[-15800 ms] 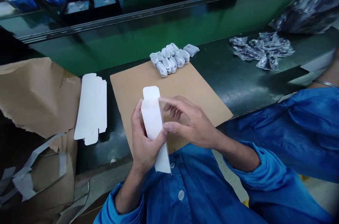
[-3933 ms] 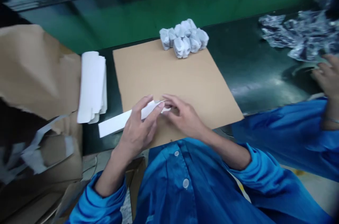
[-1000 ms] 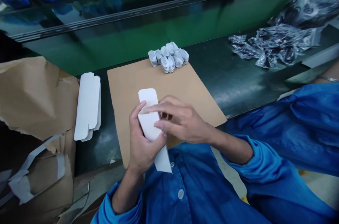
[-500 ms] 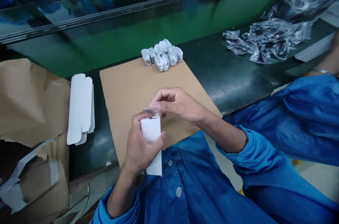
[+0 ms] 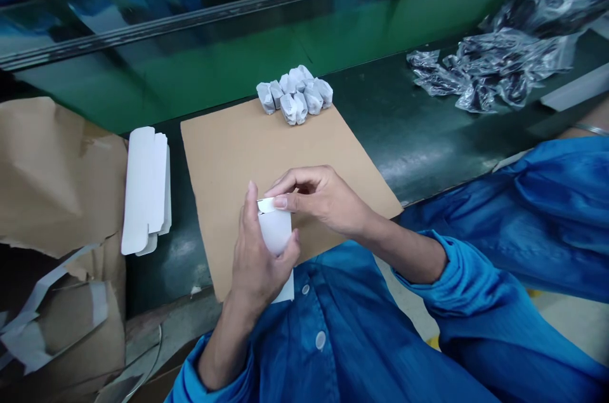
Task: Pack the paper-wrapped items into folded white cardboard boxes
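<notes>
A slim white carton (image 5: pixel 276 231) stands tilted in front of my body, over the near edge of a brown cardboard sheet (image 5: pixel 228 155). My left hand (image 5: pixel 257 257) wraps round the carton's side, thumb across its front. At the top end, my right hand (image 5: pixel 316 197) pinches the carton's end flap between thumb and fingers. The flap is folded over the opening, so the inside is hidden. Several small bundles wrapped in white paper (image 5: pixel 297 98) sit together at the far edge of the sheet.
Flattened white cartons (image 5: pixel 143 193) are stacked left of the sheet, beside a torn brown paper-covered box (image 5: pixel 57 168). Clear plastic bags (image 5: pixel 495 70) lie on the dark green bench (image 5: pixel 375 111) at right. Another person's blue sleeve (image 5: pixel 571 200) is near my right arm.
The carton's end flap, raised before, is now folded down over the top. My right hand has lowered slightly onto it, and my left fingers have straightened upward along the carton.
</notes>
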Available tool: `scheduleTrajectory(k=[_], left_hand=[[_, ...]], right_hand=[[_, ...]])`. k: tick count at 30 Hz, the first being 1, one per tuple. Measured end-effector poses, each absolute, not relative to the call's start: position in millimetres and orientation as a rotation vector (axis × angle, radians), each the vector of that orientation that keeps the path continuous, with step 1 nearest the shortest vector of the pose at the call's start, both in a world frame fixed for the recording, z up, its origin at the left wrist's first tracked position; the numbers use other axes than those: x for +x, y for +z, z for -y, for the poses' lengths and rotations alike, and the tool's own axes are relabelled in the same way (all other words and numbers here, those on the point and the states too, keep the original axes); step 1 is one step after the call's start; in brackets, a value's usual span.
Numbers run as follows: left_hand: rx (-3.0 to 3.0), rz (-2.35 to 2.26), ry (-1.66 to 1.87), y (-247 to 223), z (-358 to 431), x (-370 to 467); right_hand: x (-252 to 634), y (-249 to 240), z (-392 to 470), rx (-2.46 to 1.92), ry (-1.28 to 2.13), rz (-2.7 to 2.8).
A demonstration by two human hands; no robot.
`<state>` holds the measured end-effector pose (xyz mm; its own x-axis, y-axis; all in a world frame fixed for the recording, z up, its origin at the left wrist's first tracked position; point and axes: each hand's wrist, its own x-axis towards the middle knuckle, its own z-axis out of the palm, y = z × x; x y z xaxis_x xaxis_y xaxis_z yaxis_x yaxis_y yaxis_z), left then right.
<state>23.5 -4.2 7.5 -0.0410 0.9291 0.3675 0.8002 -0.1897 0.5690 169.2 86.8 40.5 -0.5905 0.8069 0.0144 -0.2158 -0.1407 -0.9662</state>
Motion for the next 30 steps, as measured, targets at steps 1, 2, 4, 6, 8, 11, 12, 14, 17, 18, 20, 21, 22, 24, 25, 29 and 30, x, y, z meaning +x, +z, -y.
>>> scheduleTrajectory(k=[1,2,4,6,8,11,12,14,17,18,20,21,22,24,25,29,30], left_hand=[[2.055,-1.86,1.04,8,4,22],[2.066,-1.851,1.035,7,4,22],[2.073,-1.842,1.013,6,3,21],[2.063,-1.836,0.987,5,4,20],[2.047,-1.84,0.991,4,4,19],[2.037,-1.839,1.007,5,4,17],[2.036,-1.829,0.996,5,4,16],[2.037,-1.797,0.963,5,4,14],[2.021,-1.751,0.925,5,4,13],[2.008,-1.744,0.921,5,4,13],[1.962,-1.75,0.937,7,3,15],[1.927,-1.762,0.964,9,2,16],[1.885,-1.778,0.997,10,1,17],[1.753,-1.825,1.088,11,-4,15],[1.652,-1.847,1.142,11,-8,12],[1.218,-1.894,1.275,3,-28,-14],[1.18,-1.947,1.255,0,-33,-22]], right_hand=[[169,40,-86,-0.706,1.812,1.396],[169,39,-85,-0.714,1.806,1.391],[169,39,-83,-0.728,1.787,1.393],[169,38,-81,-0.737,1.748,1.416],[169,36,-77,-0.716,1.666,1.482],[168,28,-71,-0.631,1.404,1.636],[167,25,-70,-0.605,1.283,1.678],[165,17,-69,-0.576,1.053,1.733],[164,9,-68,-0.554,0.85,1.849],[164,8,-68,-0.542,0.816,1.9],[164,10,-67,-0.532,0.775,1.98],[164,13,-67,-0.534,0.764,2.001],[164,16,-69,-0.53,0.765,2.024],[164,24,-83,-0.527,0.783,2.122],[163,28,-96,-0.582,0.769,2.189],[155,32,-176,-1.271,0.174,2.41],[152,28,-196,-1.365,-0.008,2.445]])
